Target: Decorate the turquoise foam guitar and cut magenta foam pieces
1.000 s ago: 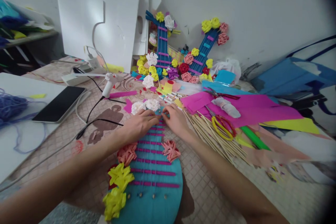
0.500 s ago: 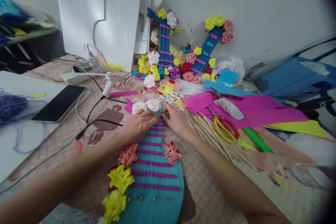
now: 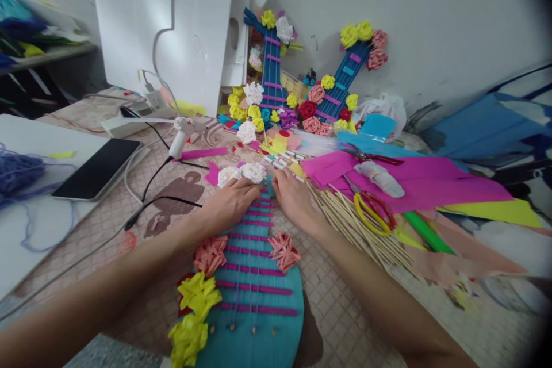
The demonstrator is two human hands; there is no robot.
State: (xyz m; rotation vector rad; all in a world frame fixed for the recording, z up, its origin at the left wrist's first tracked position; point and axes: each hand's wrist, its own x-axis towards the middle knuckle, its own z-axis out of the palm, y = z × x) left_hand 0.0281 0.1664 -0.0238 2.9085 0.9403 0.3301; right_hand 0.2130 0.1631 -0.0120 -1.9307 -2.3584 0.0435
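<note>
A turquoise craft guitar lies on the table with its neck pointing away from me. Magenta strips cross it and thin purple strings run along it. My left hand lies over the upper neck from the left, its fingers together and bent onto it. At the neck's right edge is my right hand, fingers curled in a pinch; whatever is between them is hidden. White paper flowers sit at the head. Pink paper flowers flank the body, and yellow paper flowers line its lower left.
A white glue gun stands left of the head, its cable looping past a phone. Wooden sticks, scissors and magenta paper lie on the right. Two decorated blue guitars lean at the back.
My right hand has shifted slightly right, its fingertips now farther from the left hand's. My left hand stays over the neck. The view has moved a little.
</note>
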